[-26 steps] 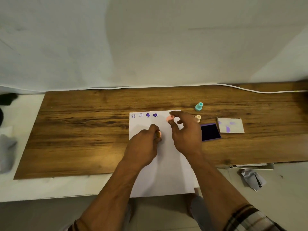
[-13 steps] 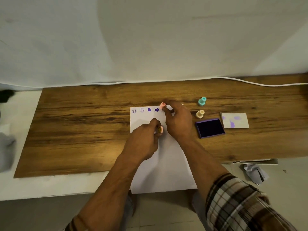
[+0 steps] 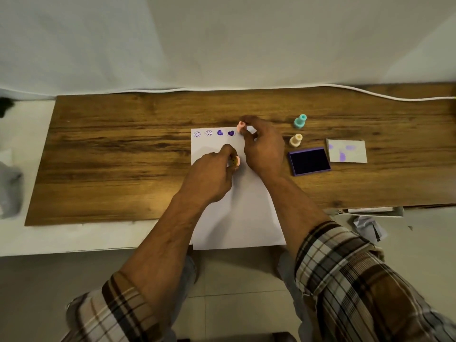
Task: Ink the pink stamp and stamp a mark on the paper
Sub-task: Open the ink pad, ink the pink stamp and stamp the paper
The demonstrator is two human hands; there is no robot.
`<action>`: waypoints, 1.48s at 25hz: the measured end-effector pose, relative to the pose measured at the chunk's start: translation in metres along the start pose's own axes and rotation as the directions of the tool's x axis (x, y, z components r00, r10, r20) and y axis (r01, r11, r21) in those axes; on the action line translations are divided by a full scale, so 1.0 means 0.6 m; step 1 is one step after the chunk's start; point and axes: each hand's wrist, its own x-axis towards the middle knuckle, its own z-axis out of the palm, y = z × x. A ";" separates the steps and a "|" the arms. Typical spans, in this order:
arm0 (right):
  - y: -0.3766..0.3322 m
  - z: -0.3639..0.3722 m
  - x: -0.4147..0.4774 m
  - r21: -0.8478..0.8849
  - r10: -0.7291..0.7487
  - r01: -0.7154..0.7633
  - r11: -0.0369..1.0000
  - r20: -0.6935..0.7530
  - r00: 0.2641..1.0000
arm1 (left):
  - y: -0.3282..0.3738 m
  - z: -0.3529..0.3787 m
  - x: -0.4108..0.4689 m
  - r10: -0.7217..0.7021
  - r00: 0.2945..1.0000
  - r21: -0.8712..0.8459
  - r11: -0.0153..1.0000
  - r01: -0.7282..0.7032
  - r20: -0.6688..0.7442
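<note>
My right hand [image 3: 262, 146] pinches the pink stamp [image 3: 241, 126] and holds it upright on the top edge of the white paper [image 3: 237, 213], just right of a purple heart mark [image 3: 231, 133]. The row of marks also holds another heart [image 3: 219, 132] and two smiley faces [image 3: 202, 133]. My left hand [image 3: 212, 174] rests on the paper with its fingers closed around a small orange piece [image 3: 236, 161]. The open purple ink pad [image 3: 309, 161] lies to the right of the paper.
A teal stamp [image 3: 300, 121] and a cream stamp [image 3: 295, 140] stand behind the ink pad. A white card with purple smudges [image 3: 346, 151] lies right of the pad. Crumpled paper [image 3: 367, 228] sits off the wooden board's [image 3: 118, 156] front right edge.
My right hand carried the pink stamp from mid-air above the paper's top right to the left and down onto the top edge beside the hearts. My left hand stayed put.
</note>
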 end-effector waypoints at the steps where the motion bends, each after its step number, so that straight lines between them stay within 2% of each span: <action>1: 0.002 -0.001 0.001 -0.002 -0.002 0.002 1.000 0.004 1.000 | -0.001 0.001 0.002 0.004 1.000 -0.005 1.000 -0.004 -0.007; 10: 0.004 -0.003 -0.002 -0.045 -0.030 0.031 0.999 0.015 0.999 | -0.004 0.002 0.004 0.008 1.000 -0.012 1.000 -0.009 -0.005; 17: 0.005 0.006 0.006 -0.187 -0.063 0.072 0.980 0.056 0.996 | 0.000 0.000 0.004 0.008 1.000 -0.014 1.000 -0.008 0.001; 28: -0.017 0.019 -0.001 -0.293 -0.080 0.074 0.953 -0.009 0.997 | 0.004 -0.002 0.004 -0.005 1.000 -0.006 1.000 0.005 0.003; 33: -0.010 0.008 0.009 -0.324 -0.091 0.110 0.940 0.073 0.993 | 0.008 -0.002 0.003 -0.018 1.000 0.008 1.000 0.018 0.011; 35: -0.008 0.007 0.012 -0.315 -0.076 0.104 0.943 0.100 0.992 | 0.009 -0.002 0.003 -0.026 0.999 0.016 1.000 0.026 0.019; 37: -0.005 0.001 0.014 -0.192 0.009 0.009 0.981 0.089 0.996 | 0.008 -0.002 0.002 -0.019 1.000 0.009 1.000 0.019 0.014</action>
